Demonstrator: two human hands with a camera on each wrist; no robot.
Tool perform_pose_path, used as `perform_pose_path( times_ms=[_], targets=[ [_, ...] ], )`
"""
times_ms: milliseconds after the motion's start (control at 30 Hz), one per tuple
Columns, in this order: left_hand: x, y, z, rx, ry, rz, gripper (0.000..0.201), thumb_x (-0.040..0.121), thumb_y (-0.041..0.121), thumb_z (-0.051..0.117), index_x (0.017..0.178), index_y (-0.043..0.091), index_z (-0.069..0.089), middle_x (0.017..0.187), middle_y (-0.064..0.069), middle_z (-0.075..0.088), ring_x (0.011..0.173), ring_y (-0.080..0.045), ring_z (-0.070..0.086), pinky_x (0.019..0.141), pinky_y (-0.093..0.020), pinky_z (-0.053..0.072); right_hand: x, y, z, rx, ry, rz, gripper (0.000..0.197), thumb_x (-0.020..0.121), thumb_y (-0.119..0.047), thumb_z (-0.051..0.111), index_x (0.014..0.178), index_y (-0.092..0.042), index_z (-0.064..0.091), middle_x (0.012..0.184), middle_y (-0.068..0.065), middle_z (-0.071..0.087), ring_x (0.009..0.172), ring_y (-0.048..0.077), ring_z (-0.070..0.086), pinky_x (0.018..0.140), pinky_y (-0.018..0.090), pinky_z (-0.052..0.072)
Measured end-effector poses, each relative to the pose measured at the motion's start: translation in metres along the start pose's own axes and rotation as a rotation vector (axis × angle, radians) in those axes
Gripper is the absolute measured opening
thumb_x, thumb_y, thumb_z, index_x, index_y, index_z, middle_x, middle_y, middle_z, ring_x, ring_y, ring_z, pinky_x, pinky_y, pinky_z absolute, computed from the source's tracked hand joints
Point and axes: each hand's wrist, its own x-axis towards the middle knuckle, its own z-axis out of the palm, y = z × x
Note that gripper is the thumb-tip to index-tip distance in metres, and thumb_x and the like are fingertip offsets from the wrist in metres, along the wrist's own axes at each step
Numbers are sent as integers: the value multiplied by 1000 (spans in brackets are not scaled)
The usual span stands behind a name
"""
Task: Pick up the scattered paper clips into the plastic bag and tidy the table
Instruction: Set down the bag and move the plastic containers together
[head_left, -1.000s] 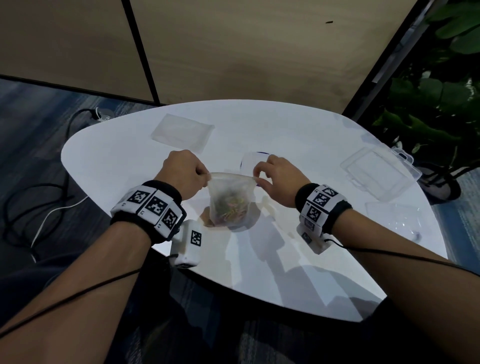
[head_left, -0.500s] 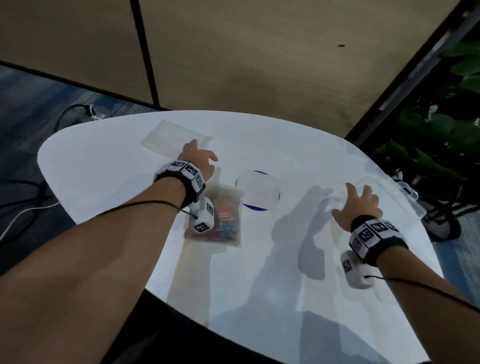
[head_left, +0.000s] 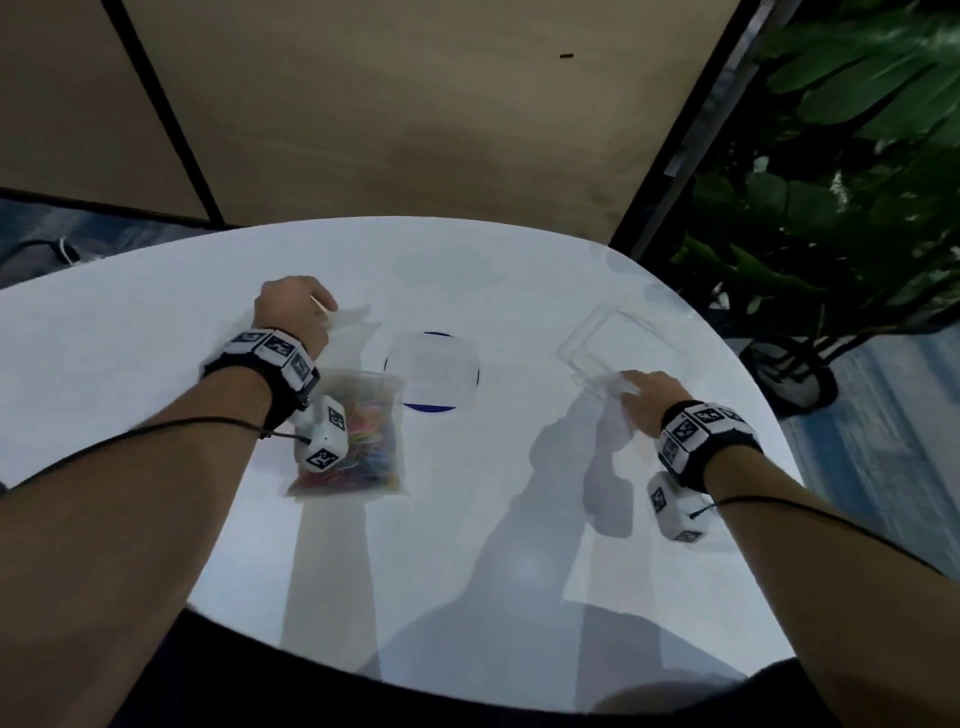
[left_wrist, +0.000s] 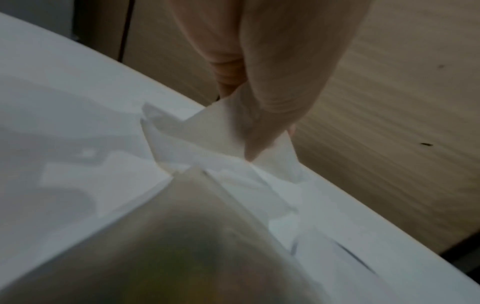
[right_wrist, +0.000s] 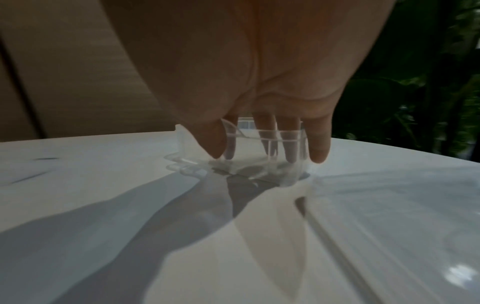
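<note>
The clear plastic bag (head_left: 363, 447) full of coloured paper clips lies flat on the white table (head_left: 156, 374), under my left wrist; it fills the blurred foreground (left_wrist: 182, 246) of the left wrist view. Beyond it my left hand (head_left: 301, 312) pinches an empty, crumpled translucent bag (head_left: 350, 319) between thumb and fingers (left_wrist: 262, 115) and lifts its corner (left_wrist: 215, 127). At the right, my right hand (head_left: 641, 397) reaches down onto the near corner of a clear plastic box (head_left: 618, 338). Its thumb (right_wrist: 215, 144) is outside the box wall (right_wrist: 270, 144) and its fingers show through it.
A round blue-rimmed piece with a clear square lid (head_left: 431, 371) lies between my hands. Another clear bag (right_wrist: 389, 226) lies flat under my right wrist. A wood panel wall (head_left: 415, 104) stands behind the table, and a potted plant (head_left: 831, 208) to the right.
Both hands let go of the filled bag, which now lies flat. My left hand reached far left and took the empty bag; my right hand moved right to the clear box.
</note>
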Motion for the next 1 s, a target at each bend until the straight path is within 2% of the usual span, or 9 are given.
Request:
perform_pose_path(
  times_ms=[100, 267, 467, 567, 667, 767, 867, 933, 1000],
  targets=[
    [-12, 33, -6, -91, 18, 93, 37, 81, -10, 51, 102, 14, 68, 84, -9, 70, 77, -23, 64, 62, -22, 46, -23, -37, 1, -82, -24, -163, 39, 99, -18, 39, 136, -15, 49, 136, 13, 51, 122, 33, 50, 98, 37, 43],
    [-54, 95, -8, 4, -20, 495, 32, 90, -6, 43, 95, 14, 68, 96, -5, 48, 88, -28, 57, 73, -27, 41, -66, -69, 27, -113, -118, -281, 43, 99, -30, 36, 141, -27, 43, 142, 7, 40, 128, 30, 44, 106, 43, 40],
    [-113, 112, 18, -51, -215, 668, 46, 100, 7, 36, 134, 30, 56, 116, -3, 58, 105, -21, 57, 92, -28, 43, -132, -83, 33, 197, -154, -418, 50, 95, -26, 56, 142, -16, 44, 137, 12, 50, 117, 29, 57, 97, 34, 47],
    [-126, 107, 34, -39, -270, 663, 46, 101, 14, 36, 137, 38, 51, 127, 4, 62, 115, -18, 59, 100, -34, 46, -143, -81, 12, 627, -142, -348, 33, 89, -8, 52, 115, -19, 69, 108, 2, 68, 82, 23, 70, 64, 30, 59],
    [-147, 104, 52, 5, -363, 693, 46, 104, 16, 34, 146, 31, 45, 148, 2, 50, 136, -18, 46, 115, -35, 34, -129, -56, -21, 383, 89, -175, 35, 84, -1, 49, 88, -21, 77, 97, 3, 70, 89, 24, 67, 81, 31, 57],
    [-167, 102, 70, 103, -538, 727, 50, 103, 13, 35, 149, 32, 39, 157, -1, 37, 145, -18, 33, 120, -31, 24, -95, 0, -29, 158, 175, 124, 36, 88, -19, 57, 124, -19, 61, 134, 12, 50, 124, 33, 48, 101, 43, 46],
    [-174, 103, 85, 208, -646, 733, 50, 103, 17, 36, 151, 35, 36, 159, 0, 33, 147, -18, 30, 120, -29, 21, -82, 49, -3, 154, 64, 479, 90, 79, -53, 69, 149, -21, 23, 153, 22, 18, 138, 47, 24, 108, 60, 33],
    [-173, 108, 89, 211, -695, 684, 49, 104, 20, 34, 151, 34, 35, 154, -4, 42, 141, -23, 41, 116, -33, 29, -83, 63, 19, 188, -15, 587, 120, 68, -69, 70, 154, -23, -1, 158, 26, 2, 142, 51, 15, 111, 63, 27],
    [-168, 115, 92, 161, -715, 581, 46, 103, 23, 33, 148, 33, 37, 130, -13, 62, 114, -32, 61, 99, -37, 48, -87, 69, 33, 200, -8, 594, 128, 62, -76, 69, 154, -25, -4, 158, 26, 2, 142, 51, 14, 110, 63, 27]
  ],
)
